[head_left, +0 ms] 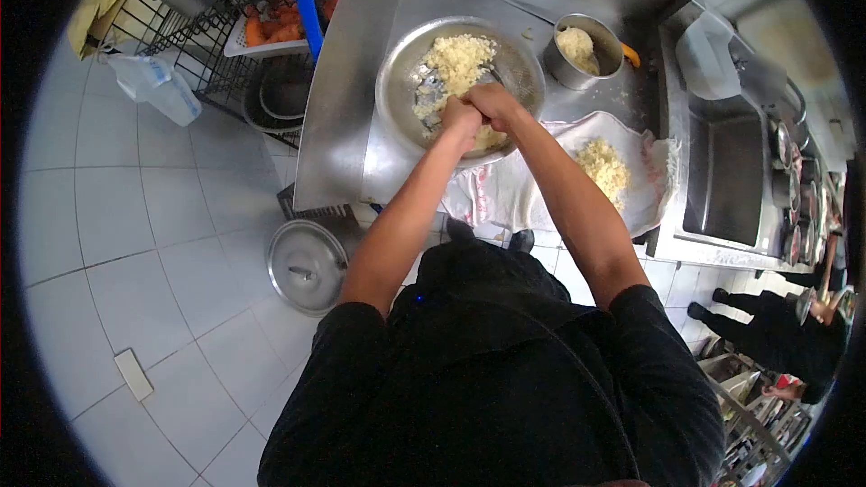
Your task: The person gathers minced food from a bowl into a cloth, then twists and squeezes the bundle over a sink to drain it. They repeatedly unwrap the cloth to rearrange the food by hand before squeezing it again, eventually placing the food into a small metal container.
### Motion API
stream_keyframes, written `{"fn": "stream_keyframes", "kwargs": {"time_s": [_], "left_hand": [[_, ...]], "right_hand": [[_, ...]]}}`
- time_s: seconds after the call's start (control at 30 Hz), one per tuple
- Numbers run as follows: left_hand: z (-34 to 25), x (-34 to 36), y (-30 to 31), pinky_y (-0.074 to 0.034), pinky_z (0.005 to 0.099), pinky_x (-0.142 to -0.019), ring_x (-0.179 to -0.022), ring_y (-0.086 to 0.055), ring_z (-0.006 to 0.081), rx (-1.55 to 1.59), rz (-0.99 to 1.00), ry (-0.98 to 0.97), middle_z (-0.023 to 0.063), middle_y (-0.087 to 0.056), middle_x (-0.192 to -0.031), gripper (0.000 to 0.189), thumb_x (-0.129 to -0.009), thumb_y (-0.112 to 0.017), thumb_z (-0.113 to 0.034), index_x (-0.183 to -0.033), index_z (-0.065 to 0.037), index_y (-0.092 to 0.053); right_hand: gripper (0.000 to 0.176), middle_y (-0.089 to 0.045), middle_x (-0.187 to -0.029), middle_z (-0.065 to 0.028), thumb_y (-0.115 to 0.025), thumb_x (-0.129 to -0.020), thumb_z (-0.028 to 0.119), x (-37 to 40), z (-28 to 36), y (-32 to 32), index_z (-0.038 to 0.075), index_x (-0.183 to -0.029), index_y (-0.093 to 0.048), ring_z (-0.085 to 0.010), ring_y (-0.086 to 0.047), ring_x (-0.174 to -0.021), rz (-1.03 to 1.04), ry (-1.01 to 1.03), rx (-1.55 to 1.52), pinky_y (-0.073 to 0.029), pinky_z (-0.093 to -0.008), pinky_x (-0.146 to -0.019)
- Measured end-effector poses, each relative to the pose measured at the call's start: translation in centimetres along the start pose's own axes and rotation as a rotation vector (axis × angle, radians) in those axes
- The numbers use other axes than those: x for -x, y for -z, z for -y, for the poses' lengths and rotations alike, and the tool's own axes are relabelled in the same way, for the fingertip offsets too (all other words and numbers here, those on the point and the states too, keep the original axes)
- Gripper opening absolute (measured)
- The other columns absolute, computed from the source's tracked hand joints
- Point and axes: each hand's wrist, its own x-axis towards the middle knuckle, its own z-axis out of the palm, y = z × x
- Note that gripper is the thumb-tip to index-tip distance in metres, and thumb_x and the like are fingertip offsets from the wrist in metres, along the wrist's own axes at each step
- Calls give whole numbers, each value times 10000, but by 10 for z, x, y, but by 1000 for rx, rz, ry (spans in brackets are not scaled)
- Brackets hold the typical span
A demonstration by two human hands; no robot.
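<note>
A wide metal bowl (516, 51) stands on the steel counter, holding a mound of pale, finely chopped food (458, 61). Over its near half my left hand (461, 120) and my right hand (494, 105) are closed and pressed together. Whatever lies between the fingers is hidden. More pale bits lie under and beside my fists in the bowl. To the right, a second pile of the chopped food (603, 169) rests on a spread white cloth (649, 191). A metal pot (577, 81) behind it contains a pale lump.
A knife (527, 11) lies behind the pot. At right are a clear plastic container (708, 56) and a sink (724, 185). A wire rack (194, 36) holds pans and a tray of orange vegetables at left. A lidded pot (308, 267) stands below; another person (776, 332) is far right.
</note>
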Motion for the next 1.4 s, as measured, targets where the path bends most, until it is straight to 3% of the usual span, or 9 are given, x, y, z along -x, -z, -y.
{"fn": "stream_keyframes", "kwargs": {"time_s": [0.13, 0.23, 0.37, 0.67, 0.8, 1.07, 1.2, 1.3, 1.4], "left_hand": [[-46, 61, -3, -537, 390, -810, -1045, -612, 318, 97, -1, -58, 252, -548, -1219, 422, -822, -645, -60, -1194, 83, -506], [-37, 58, -7, -539, 376, -810, -1056, -605, 308, 127, 28, -216, 250, -545, -1210, 492, -808, -633, -32, -1249, 87, -450], [-73, 129, -40, -409, 468, -1004, -1208, -477, 416, -146, -159, -262, 317, -421, -1307, 595, -828, -589, -54, -1352, 86, -342], [8, 211, -132, -346, 475, -1049, -1212, -409, 452, -37, -140, -325, 314, -403, -1286, 708, -847, -617, -142, -1423, 58, -259], [74, 173, -127, -363, 478, -1045, -1216, -444, 429, -322, 61, -128, 288, -449, -1293, 716, -767, -652, -138, -1396, 44, -363], [33, 193, -101, -444, 452, -954, -1068, -567, 395, -734, -52, -591, 219, -608, -1083, 263, -792, -610, -42, -1044, -11, -677], [37, 189, -101, -472, 464, -913, -1033, -582, 392, -862, 32, -550, 218, -621, -1023, 200, -793, -584, -13, -960, 2, -693], [50, 168, -104, -488, 462, -899, -1003, -603, 389, -893, -12, -791, 219, -634, -1012, 216, -777, -561, 14, -946, 5, -696], [31, 130, -116, -493, 465, -898, -1003, -607, 392, -946, 7, -923, 215, -627, -1035, 212, -762, -560, 27, -935, 15, -682]], "right_hand": [[250, -661, -726, -174, -602, -838, 161, 8, 3, 5, -72, -776, -669, -191, -580, -568, 19, 204, 135, -459, -387, -516], [276, -668, -915, -148, -616, -856, 105, 55, 32, 17, -81, -1060, -614, -181, -614, -731, 72, 208, -50, -495, -342, -608], [437, -668, -1017, -145, -622, -873, 80, 98, 36, 47, -93, -1266, -541, -168, -631, -833, 51, 279, -158, -512, -293, -722], [430, -667, -1061, -166, -632, -861, 100, 198, -21, 117, -70, -1251, -574, -171, -623, -925, -52, 168, 58, -499, -288, -811], [467, -627, -1157, -274, -613, -748, 131, 160, -89, 134, -14, -1192, -626, -397, -615, -1068, -44, 407, 620, -480, -435, -949], [93, -614, -813, -228, -565, -762, 3, 189, -60, 141, 7, -805, -647, -429, -609, -781, -395, 776, 627, -478, -501, -719], [221, -688, -850, -211, -589, -679, -10, 181, -94, 134, 31, -843, -732, -391, -666, -801, -223, 632, 956, -540, -447, -805], [256, -687, -951, -209, -583, -672, -6, 204, -63, 142, 36, -877, -730, -393, -667, -818, -384, 609, 898, -544, -437, -798], [297, -684, -1011, -202, -600, -686, 18, 186, -77, 155, 57, -950, -729, -382, -669, -867, -234, 635, 930, -539, -426, -793]]}}
